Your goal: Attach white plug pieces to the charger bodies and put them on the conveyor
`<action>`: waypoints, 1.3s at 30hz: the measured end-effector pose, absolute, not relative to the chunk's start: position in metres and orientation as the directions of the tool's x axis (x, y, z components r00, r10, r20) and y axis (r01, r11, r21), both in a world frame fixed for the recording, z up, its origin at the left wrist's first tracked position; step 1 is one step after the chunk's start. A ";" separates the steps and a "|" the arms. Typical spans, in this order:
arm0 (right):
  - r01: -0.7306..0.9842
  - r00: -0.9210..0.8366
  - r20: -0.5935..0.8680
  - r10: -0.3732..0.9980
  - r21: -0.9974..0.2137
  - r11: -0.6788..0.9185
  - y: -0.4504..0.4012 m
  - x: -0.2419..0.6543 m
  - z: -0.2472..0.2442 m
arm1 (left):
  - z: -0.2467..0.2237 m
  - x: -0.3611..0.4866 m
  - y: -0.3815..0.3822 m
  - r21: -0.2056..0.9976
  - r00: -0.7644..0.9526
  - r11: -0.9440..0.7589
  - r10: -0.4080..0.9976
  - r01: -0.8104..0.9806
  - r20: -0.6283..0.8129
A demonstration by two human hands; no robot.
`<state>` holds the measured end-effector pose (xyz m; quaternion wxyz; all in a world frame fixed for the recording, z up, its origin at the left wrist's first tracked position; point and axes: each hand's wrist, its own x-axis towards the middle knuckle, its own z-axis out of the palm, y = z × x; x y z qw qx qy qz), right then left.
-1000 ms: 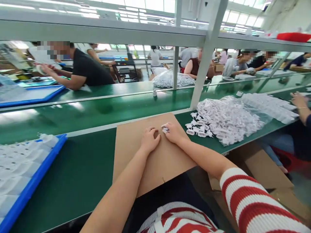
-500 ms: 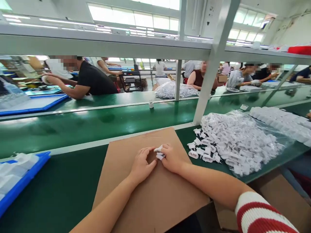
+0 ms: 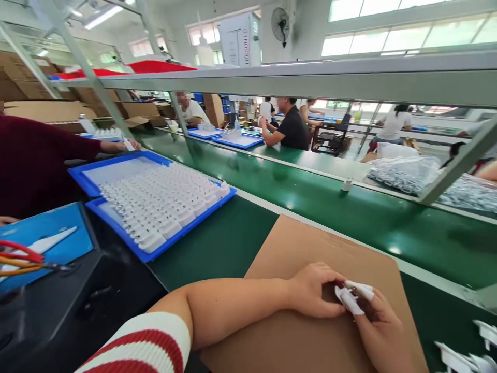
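White finger wraps, rumpled, on right hand

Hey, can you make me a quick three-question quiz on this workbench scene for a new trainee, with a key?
1. True or false: the left hand and right hand are both over the cardboard sheet.
2. What colour is the edge of the near tray, which holds rows of white pieces? A) red B) blue C) orange
3. Fill in: the loose white parts lie to the ____ of the cardboard sheet.

Key: 1. True. 2. B. 3. Right.
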<state>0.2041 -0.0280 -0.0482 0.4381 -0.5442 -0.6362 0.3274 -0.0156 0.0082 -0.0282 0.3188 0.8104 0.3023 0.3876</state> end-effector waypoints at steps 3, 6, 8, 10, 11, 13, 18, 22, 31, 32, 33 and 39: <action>0.464 0.012 0.173 0.985 -0.874 0.148 -0.025 0.212 -0.053 | -0.032 -0.014 0.010 0.772 0.521 -0.585 0.752 0.247 0.404; 0.471 0.074 0.156 0.985 -0.876 0.104 -0.029 0.210 -0.045 | -0.033 -0.014 0.010 0.768 0.535 -0.581 0.754 0.270 0.382; 0.454 0.119 0.150 0.981 -0.887 0.080 -0.033 0.205 -0.035 | -0.033 -0.013 0.011 0.759 0.547 -0.586 0.749 0.284 0.374; 0.448 0.116 0.137 0.984 -0.891 0.072 -0.036 0.199 -0.026 | -0.033 -0.013 0.011 0.751 0.551 -0.592 0.747 0.294 0.372; 0.449 0.103 0.137 0.985 -0.890 0.077 -0.037 0.197 -0.023 | -0.033 -0.013 0.011 0.746 0.552 -0.597 0.744 0.296 0.377; 0.448 0.081 0.149 0.985 -0.889 0.097 -0.037 0.193 -0.018 | -0.034 -0.014 0.011 0.733 0.548 -0.614 0.736 0.293 0.397; 0.407 0.032 0.140 0.990 -0.906 0.115 -0.037 0.191 -0.021 | -0.032 -0.015 0.010 0.717 0.536 -0.643 0.719 0.271 0.442; 0.365 -0.012 0.128 0.992 -0.923 0.124 -0.036 0.191 -0.025 | -0.028 -0.016 0.008 0.724 0.536 -0.631 0.728 0.279 0.428; 0.370 -0.046 0.134 0.990 -0.918 0.142 -0.035 0.191 -0.027 | -0.027 -0.017 0.007 0.737 0.536 -0.609 0.742 0.291 0.402; 0.371 -0.051 0.137 0.989 -0.917 0.146 -0.035 0.191 -0.027 | -0.027 -0.017 0.007 0.739 0.537 -0.606 0.745 0.296 0.396; 0.370 -0.052 0.141 0.989 -0.917 0.150 -0.035 0.191 -0.028 | -0.026 -0.017 0.007 0.738 0.541 -0.605 0.744 0.299 0.392; 0.371 -0.032 0.133 0.991 -0.919 0.135 -0.036 0.191 -0.025 | -0.023 -0.018 0.006 0.748 0.545 -0.602 0.741 0.280 0.392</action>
